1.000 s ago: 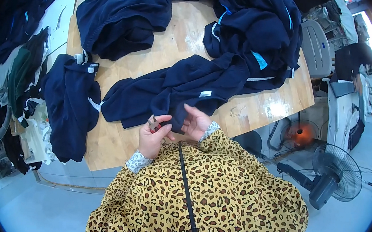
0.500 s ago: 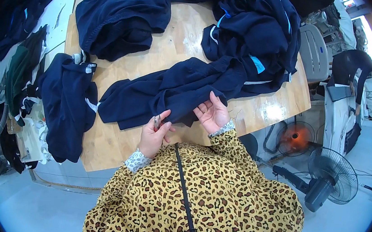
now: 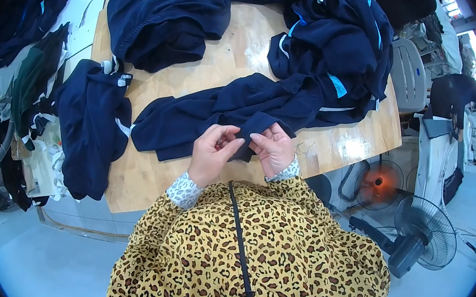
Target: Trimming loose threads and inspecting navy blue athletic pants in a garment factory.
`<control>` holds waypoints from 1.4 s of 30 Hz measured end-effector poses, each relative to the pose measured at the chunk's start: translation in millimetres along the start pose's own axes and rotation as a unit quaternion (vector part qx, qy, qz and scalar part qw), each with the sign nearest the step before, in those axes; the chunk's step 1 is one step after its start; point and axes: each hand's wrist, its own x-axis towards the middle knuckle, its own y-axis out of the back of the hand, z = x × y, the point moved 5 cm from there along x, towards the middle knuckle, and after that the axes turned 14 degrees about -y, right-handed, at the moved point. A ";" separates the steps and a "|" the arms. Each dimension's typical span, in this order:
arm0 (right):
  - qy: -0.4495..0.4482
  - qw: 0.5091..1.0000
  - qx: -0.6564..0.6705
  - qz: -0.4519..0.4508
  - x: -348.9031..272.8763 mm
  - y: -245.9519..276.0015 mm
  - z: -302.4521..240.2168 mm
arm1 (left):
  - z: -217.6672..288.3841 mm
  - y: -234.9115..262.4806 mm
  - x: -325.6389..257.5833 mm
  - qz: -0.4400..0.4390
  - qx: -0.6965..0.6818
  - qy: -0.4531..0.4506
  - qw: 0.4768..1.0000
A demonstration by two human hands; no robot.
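A dark navy garment (image 3: 201,115) lies stretched in folds across the near part of the wooden table. My right hand (image 3: 275,155) grips its near edge, with the thumb pressed on the cloth and the other fingers behind. Just to the left, my left hand (image 3: 210,151) is closed over the same garment, its thumb and forefinger curled towards each other. What it holds, if anything, is hidden by the fingers.
More navy garments with light blue and white strips (image 3: 341,49) are heaped along the far side of the wooden table (image 3: 249,39). Another navy piece (image 3: 91,133) hangs off its left edge. At right stand a fan (image 3: 423,232), a glowing orange heater (image 3: 378,182), a grey chair (image 3: 409,74) and a bending person (image 3: 458,96).
My right hand has turned from palm-up and open to gripping the cloth edge. My left hand has moved up and right; the small metal tool seen in it before is out of sight.
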 end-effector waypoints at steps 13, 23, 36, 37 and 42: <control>-0.044 0.999 0.017 -0.006 -2.5 0.9 -3.4 | -24.3 -6.8 1.5 0.051 -0.194 0.142 0.969; 0.030 0.999 0.017 0.005 0.6 1.7 -2.8 | -20.4 -7.3 3.4 0.026 -0.162 0.145 0.976; 0.056 0.996 0.061 0.022 -2.7 -3.7 -5.4 | -18.8 -15.9 2.5 -0.033 -0.138 0.082 0.986; 0.068 0.995 0.073 0.028 -3.0 -3.7 -6.3 | -15.6 -16.6 3.5 -0.037 -0.117 0.053 0.991; 0.113 0.989 0.054 0.077 5.8 6.2 -1.8 | -8.0 -23.3 1.1 -0.075 -0.068 0.049 0.994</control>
